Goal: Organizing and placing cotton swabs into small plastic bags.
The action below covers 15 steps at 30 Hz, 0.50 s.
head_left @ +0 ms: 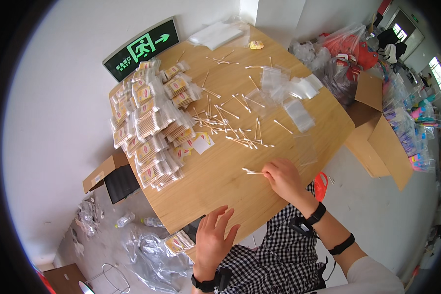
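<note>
My right hand (284,179) is closed on a few cotton swabs (252,171), whose white tips stick out to its left just over the near part of the table. Down at the table's near left edge, my left hand (213,232) has its fingers apart and nothing in them. Close beside it lies a packed bag of cotton swabs (179,241). Loose cotton swabs (220,117) are scattered over the middle of the table. To their left rises a big heap of filled swab bags (147,117) with yellow and red labels. Several loose label cards (203,142) lie at its foot.
Small clear bags (299,115) lie at the table's right, larger plastic sheets (218,35) at its far edge. An open cardboard box (377,142) stands right of the wooden table (191,183). Another box (110,174) and crumpled plastic (152,255) are on the floor at left.
</note>
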Each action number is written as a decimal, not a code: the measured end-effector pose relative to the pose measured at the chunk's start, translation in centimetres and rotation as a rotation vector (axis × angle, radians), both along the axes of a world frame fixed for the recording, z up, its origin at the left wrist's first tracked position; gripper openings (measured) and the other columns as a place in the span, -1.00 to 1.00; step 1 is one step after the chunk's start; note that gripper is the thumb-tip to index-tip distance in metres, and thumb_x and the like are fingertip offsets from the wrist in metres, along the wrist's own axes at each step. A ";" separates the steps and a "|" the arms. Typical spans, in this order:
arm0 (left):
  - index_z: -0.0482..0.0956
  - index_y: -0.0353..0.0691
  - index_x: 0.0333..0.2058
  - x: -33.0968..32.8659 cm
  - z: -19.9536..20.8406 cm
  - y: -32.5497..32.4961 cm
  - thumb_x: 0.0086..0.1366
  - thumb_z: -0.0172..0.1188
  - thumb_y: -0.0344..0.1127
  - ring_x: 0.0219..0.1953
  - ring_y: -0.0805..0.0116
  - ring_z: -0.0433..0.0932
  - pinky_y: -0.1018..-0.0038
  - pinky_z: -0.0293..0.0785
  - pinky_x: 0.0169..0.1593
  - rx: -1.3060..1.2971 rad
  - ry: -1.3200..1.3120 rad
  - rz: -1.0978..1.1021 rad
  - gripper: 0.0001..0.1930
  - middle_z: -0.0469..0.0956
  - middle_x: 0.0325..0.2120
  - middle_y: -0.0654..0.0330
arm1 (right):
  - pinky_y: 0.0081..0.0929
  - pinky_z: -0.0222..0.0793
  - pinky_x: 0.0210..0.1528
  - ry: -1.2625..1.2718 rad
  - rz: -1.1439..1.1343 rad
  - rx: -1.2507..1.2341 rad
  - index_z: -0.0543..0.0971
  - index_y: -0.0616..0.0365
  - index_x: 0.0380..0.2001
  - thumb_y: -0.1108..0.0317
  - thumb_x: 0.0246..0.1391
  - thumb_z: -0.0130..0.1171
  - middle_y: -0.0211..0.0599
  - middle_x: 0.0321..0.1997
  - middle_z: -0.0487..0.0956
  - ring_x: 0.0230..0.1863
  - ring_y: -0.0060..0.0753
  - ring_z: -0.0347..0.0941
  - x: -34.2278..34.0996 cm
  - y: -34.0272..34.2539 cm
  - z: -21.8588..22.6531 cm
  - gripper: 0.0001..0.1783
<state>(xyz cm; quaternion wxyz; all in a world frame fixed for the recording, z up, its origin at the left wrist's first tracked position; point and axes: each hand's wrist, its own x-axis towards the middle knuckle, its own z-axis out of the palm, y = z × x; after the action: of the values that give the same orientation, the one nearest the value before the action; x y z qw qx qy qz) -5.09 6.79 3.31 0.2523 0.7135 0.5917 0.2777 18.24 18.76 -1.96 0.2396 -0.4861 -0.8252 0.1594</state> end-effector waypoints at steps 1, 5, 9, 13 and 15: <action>0.59 -0.21 -0.07 0.2 0.0 0.1 0.01 0.44 -0.41 -0.07 0.09 0.56 0.27 0.50 -0.04 0.006 0.003 -0.005 -0.55 0.55 -0.07 0.11 | -0.20 0.31 -0.19 0.003 -0.005 0.006 0.42 0.14 -0.51 0.53 -0.05 0.21 -0.27 -0.43 0.46 -0.28 -0.12 0.43 -0.7 0.8 0.0 -0.85; 0.60 -0.21 -0.09 0.2 -0.1 0.1 0.01 0.44 -0.41 -0.08 0.10 0.57 0.27 0.50 -0.04 0.005 0.015 -0.006 -0.58 0.55 -0.07 0.11 | -0.21 0.32 -0.01 -0.046 -0.061 0.226 0.50 0.20 -0.31 0.50 -0.05 0.25 -0.22 -0.24 0.51 -0.13 -0.12 0.44 -3.7 5.4 0.0 -0.81; 0.60 -0.22 -0.09 -0.3 0.0 -0.4 0.02 0.43 -0.42 -0.09 0.10 0.57 0.28 0.50 -0.06 -0.021 0.021 0.036 -0.59 0.55 -0.07 0.11 | -0.20 0.32 0.11 0.076 -0.027 0.178 0.52 0.21 -0.05 0.47 -0.07 0.32 -0.16 -0.09 0.52 -0.02 -0.08 0.44 -4.0 8.9 -1.6 -0.56; 0.60 -0.22 -0.10 -1.1 -0.4 -0.8 0.03 0.42 -0.43 -0.10 0.09 0.57 0.27 0.50 -0.07 -0.044 0.012 0.067 -0.60 0.56 -0.08 0.10 | -0.20 0.35 0.05 0.091 0.016 0.052 0.56 0.19 -0.11 0.48 -0.07 0.33 -0.22 -0.16 0.53 -0.07 -0.09 0.44 -4.0 8.0 -1.7 -0.62; 0.60 -0.22 -0.10 -1.0 -0.7 -0.8 0.04 0.41 -0.44 -0.10 0.08 0.57 0.27 0.50 -0.07 -0.031 0.011 0.079 -0.60 0.56 -0.08 0.10 | -0.22 0.37 -0.01 0.151 0.032 0.036 0.59 0.18 -0.20 0.53 -0.06 0.30 -0.28 -0.24 0.54 -0.12 -0.12 0.44 -3.8 6.8 -1.8 -0.72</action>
<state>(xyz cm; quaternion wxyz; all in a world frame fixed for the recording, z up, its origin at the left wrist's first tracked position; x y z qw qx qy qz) -6.13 5.96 2.57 0.2490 0.6872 0.6249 0.2743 14.43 25.53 -3.80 0.3072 -0.4549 -0.8152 0.1846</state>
